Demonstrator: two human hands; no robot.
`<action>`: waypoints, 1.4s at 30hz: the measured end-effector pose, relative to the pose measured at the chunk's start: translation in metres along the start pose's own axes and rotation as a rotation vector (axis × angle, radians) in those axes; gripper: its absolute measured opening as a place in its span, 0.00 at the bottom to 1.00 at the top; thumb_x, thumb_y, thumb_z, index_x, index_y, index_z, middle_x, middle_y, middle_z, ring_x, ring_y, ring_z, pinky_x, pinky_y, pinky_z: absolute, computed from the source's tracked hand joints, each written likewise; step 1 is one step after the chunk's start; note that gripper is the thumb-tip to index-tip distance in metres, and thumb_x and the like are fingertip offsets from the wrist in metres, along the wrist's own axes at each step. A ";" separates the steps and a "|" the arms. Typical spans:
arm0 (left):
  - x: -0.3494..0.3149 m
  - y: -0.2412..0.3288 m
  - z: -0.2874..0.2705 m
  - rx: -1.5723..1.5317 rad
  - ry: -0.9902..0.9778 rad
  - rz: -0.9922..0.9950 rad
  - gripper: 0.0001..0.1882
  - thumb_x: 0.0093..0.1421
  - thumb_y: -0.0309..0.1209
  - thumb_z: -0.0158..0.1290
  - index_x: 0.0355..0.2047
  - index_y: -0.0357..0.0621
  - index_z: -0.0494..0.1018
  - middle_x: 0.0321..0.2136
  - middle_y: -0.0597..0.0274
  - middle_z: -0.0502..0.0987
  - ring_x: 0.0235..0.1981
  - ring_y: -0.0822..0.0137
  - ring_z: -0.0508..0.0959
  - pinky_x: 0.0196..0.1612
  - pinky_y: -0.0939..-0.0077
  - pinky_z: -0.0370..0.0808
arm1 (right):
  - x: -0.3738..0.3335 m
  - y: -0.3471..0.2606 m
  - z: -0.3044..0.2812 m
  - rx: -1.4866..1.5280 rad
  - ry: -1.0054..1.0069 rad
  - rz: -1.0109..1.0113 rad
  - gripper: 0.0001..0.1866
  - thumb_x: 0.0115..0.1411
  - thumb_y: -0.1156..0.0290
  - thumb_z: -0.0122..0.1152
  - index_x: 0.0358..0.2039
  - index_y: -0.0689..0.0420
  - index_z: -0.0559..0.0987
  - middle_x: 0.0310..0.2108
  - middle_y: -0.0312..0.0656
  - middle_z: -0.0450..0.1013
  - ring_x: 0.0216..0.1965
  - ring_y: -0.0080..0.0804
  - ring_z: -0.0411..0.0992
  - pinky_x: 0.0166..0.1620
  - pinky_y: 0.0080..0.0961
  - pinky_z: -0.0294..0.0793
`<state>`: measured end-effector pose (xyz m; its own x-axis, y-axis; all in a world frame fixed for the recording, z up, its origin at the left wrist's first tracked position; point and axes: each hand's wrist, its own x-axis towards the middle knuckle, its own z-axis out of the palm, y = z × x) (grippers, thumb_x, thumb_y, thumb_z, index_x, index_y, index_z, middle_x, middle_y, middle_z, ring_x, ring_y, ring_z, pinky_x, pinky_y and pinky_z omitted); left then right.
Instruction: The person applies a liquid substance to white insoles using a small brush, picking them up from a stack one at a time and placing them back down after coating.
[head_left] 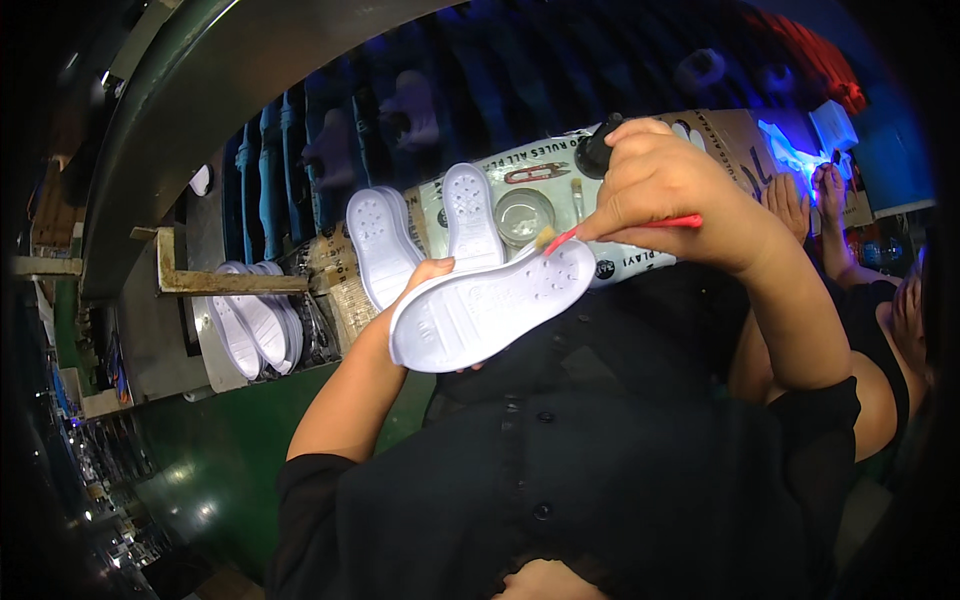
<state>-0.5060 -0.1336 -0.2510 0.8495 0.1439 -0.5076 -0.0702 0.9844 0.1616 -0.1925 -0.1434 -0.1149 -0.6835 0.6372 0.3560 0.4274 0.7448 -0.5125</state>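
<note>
A white shoe sole with small raised bumps at its far end is held tilted in my left hand. The thumb lies at its upper edge, and a few fingertips peek out below it. My right hand pinches a thin brush with a red handle. Its pale bristles touch or nearly touch the sole's upper right rim. Just beyond my right knuckles stands a black container, partly hidden. A round clear dish sits behind the held sole. Another small brush lies beside the dish.
More white soles and a single sole rest on the cardboard-covered table. Another stack of soles lies left, past a metal bracket. Red snips lie behind the dish. Another person's hands are at right under blue light.
</note>
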 end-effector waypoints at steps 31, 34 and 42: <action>-0.010 -0.001 0.005 -0.059 -0.200 0.172 0.52 0.45 0.49 0.55 0.66 0.33 0.50 0.60 0.30 0.57 0.57 0.37 0.68 0.52 0.43 0.73 | -0.042 -0.004 0.009 -0.176 0.106 0.184 0.06 0.47 0.72 0.67 0.28 0.54 0.83 0.20 0.36 0.71 0.30 0.36 0.67 0.43 0.33 0.64; -0.014 -0.006 0.009 -0.029 -0.129 0.272 0.51 0.46 0.53 0.54 0.64 0.32 0.54 0.55 0.29 0.65 0.47 0.38 0.76 0.46 0.46 0.78 | -0.056 -0.012 0.034 -0.074 0.190 0.362 0.05 0.51 0.74 0.63 0.30 0.57 0.81 0.23 0.37 0.73 0.30 0.35 0.68 0.43 0.32 0.66; -0.012 -0.006 0.009 0.250 0.071 0.564 0.48 0.46 0.57 0.49 0.60 0.32 0.61 0.50 0.40 0.73 0.46 0.50 0.77 0.49 0.60 0.75 | -0.048 -0.042 0.081 0.225 0.288 0.226 0.08 0.49 0.77 0.66 0.32 0.57 0.82 0.22 0.36 0.73 0.25 0.32 0.68 0.44 0.31 0.65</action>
<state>-0.5112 -0.1420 -0.2379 0.6798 0.6496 -0.3403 -0.3663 0.7028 0.6099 -0.2256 -0.2215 -0.1732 -0.3809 0.8326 0.4021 0.3864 0.5384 -0.7489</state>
